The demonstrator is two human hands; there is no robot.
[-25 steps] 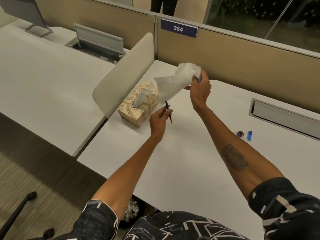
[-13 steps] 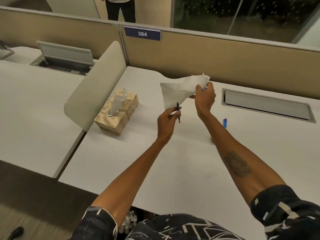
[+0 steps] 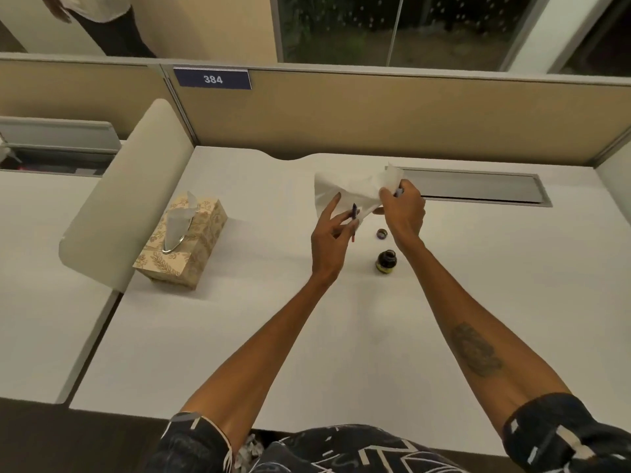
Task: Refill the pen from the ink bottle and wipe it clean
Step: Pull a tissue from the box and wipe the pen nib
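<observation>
My left hand (image 3: pixel 333 238) pinches a thin dark pen (image 3: pixel 354 220) with a red lower end, held upright above the white desk (image 3: pixel 273 336). My right hand (image 3: pixel 403 211) grips a white tissue (image 3: pixel 348 189) that spreads leftward and hangs just behind the pen. A small blue part shows between my right fingers. The open ink bottle (image 3: pixel 386 262) stands on the desk just below and between my hands. Its round cap (image 3: pixel 381 233) lies a little farther back.
A patterned tissue box (image 3: pixel 191 247) with a tissue sticking up sits at the left by a curved divider (image 3: pixel 112 199). A grey cable tray (image 3: pixel 478 189) is set into the desk behind my right hand. A tan partition closes the back.
My view swung right and the hands now sit over the ink bottle and cap. The tissue moved closer to the pen, and my left fingers spread toward it.
</observation>
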